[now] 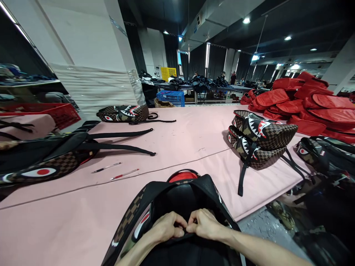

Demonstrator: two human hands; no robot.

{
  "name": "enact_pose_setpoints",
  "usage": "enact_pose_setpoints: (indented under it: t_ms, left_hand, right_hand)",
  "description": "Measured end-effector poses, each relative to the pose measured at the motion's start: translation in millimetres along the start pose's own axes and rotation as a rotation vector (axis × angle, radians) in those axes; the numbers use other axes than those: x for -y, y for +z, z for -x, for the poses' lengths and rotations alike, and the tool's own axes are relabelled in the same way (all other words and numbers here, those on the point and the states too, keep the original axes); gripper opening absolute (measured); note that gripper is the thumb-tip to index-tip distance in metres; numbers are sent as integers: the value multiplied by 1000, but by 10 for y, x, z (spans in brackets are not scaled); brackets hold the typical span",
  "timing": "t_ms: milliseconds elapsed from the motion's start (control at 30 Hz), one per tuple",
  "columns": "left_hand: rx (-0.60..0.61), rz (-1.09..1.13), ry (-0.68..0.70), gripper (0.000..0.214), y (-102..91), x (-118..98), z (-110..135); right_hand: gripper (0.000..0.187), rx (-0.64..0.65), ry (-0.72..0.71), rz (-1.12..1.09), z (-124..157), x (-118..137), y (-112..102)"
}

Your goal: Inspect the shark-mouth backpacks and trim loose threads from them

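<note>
A backpack (135, 210) with brown checks, black trim and a printed eye stands before me on the pink-covered table, its black inside showing. Both hands reach into its opening. My left hand (169, 226) pinches black material at the inner edge, thumb against fingers. Close beside it, almost touching, my right hand (202, 223) pinches at the same spot. What exactly lies between the fingertips is too small and dark to make out. A red-lined part (183, 176) of the bag shows at its far side.
Two pens, one dark (107, 167) and one red (124, 174), lie left of the bag. Stacked shark-print backpacks (260, 136) sit at right, before piled red bags (302, 99). Another backpack (123, 113) lies at back left; a person's hand (8, 145) touches one at far left.
</note>
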State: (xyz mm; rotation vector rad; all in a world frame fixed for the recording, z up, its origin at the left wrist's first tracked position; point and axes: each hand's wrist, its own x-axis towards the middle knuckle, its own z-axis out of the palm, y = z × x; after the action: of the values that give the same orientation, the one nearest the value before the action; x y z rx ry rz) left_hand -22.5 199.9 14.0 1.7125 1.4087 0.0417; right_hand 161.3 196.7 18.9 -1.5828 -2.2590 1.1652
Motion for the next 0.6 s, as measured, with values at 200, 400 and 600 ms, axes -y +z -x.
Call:
enact_pose_setpoints:
  t_ms: [200,400,600]
  left_hand:
    - [67,-47,64,32,-30,-51,-62]
    - [255,51,39,35,-140,-111,-148]
    - [105,-26,102,20,-12,-125,-150]
  right_hand:
    - [17,9,-8,9,15,-86,-25]
    - [16,26,-12,20,-54,-126,-42]
    - [16,10,-102,212,-20,-108,-100]
